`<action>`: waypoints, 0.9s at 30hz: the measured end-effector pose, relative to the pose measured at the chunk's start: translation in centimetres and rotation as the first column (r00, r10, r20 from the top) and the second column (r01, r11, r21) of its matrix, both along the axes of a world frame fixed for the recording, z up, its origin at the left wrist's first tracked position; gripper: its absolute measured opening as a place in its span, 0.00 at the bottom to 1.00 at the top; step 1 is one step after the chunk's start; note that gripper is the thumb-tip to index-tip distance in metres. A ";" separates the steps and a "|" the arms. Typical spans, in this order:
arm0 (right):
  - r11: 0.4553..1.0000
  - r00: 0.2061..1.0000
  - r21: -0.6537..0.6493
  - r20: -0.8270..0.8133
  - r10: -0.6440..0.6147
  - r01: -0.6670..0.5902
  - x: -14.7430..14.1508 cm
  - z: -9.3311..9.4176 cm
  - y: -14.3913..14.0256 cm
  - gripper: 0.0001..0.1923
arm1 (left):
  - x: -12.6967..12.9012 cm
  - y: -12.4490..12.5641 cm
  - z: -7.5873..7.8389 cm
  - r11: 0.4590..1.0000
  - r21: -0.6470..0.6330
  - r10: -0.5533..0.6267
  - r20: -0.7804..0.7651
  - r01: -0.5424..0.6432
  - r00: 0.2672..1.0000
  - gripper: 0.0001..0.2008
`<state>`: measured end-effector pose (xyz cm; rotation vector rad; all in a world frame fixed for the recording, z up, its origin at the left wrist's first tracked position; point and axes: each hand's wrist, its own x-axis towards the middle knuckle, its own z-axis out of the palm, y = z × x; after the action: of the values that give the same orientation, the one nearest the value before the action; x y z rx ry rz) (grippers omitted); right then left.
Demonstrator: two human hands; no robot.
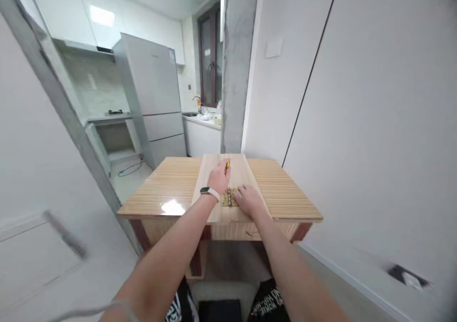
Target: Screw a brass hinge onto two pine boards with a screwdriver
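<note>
Steadying the brass-coloured hinge [229, 197] seems the present step. It lies on the pale board [242, 173] upon the counter [174, 184]. The right hand [250, 201] touches its right side with bent fingers; whether they pinch, I cannot tell. The left hand [219, 176] is closed around a yellow object [227, 165]. The next move, I judge, calls for keeping the hinge flat.
</note>
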<state>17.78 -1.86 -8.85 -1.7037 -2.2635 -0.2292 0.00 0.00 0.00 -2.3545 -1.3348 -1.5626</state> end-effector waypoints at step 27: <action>0.999 0.999 -0.026 -0.032 -0.031 0.030 0.0 -0.3 0.2 0.23 | -0.3 -0.2 0.2 1.000 0.003 0.031 0.094 -0.031 0.995 0.18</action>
<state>17.80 -1.65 -9.12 -1.7427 -2.2283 -0.1794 -0.34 -0.18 0.16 -2.2726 -1.3760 -1.6858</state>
